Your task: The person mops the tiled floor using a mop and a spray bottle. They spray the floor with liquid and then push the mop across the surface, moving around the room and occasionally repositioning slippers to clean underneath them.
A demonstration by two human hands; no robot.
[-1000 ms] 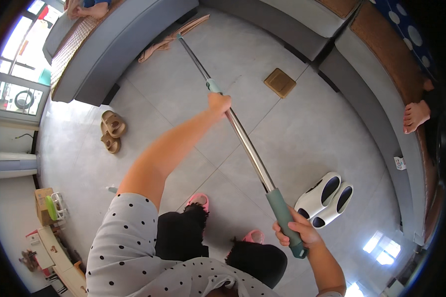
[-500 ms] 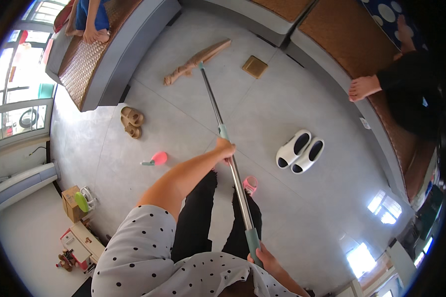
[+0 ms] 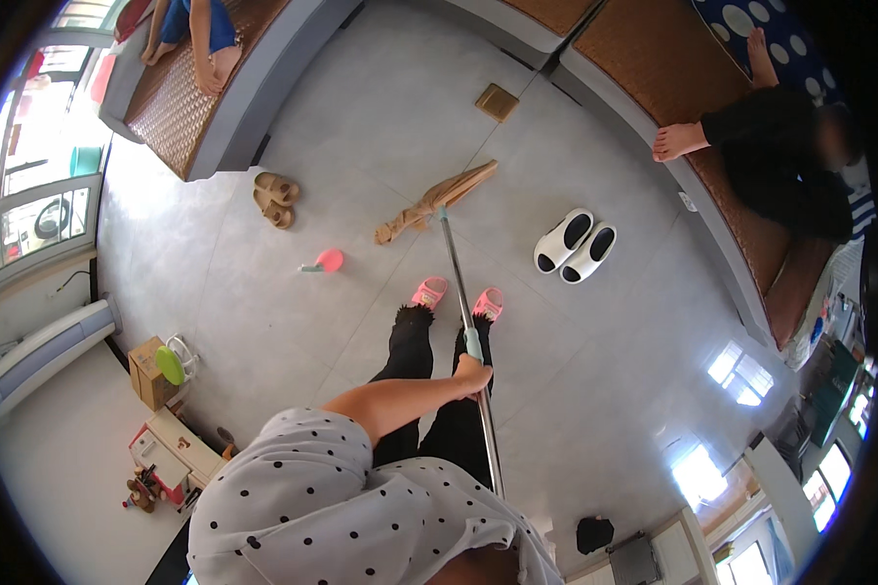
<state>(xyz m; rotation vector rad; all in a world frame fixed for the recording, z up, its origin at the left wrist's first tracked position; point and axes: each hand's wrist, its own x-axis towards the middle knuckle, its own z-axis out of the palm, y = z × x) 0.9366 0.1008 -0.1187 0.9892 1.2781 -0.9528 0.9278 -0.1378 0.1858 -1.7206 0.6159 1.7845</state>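
My left hand (image 3: 472, 376) is closed around the metal pole of a mop (image 3: 456, 263), just below a pale green collar. At the pole's far end, a brown cloth (image 3: 436, 202) covers the mop head and lies on the grey floor, ahead of my feet in pink sandals (image 3: 429, 292). Toward me, the pole's lower end runs behind my dotted white top (image 3: 361, 507). My right hand does not show.
White slippers (image 3: 576, 246) stand to the right, tan slippers (image 3: 276, 200) to the left. A pink round thing (image 3: 330, 260) with a pale handle lies nearer. Two people sit on a left bench (image 3: 254, 93) and a right sofa (image 3: 644, 88). A brass floor plate (image 3: 497, 101) lies ahead.
The mop head has come back toward my feet and slightly right. My left hand has drawn nearer to my body with the pole. My right hand, earlier on the pole's green grip, has left view.
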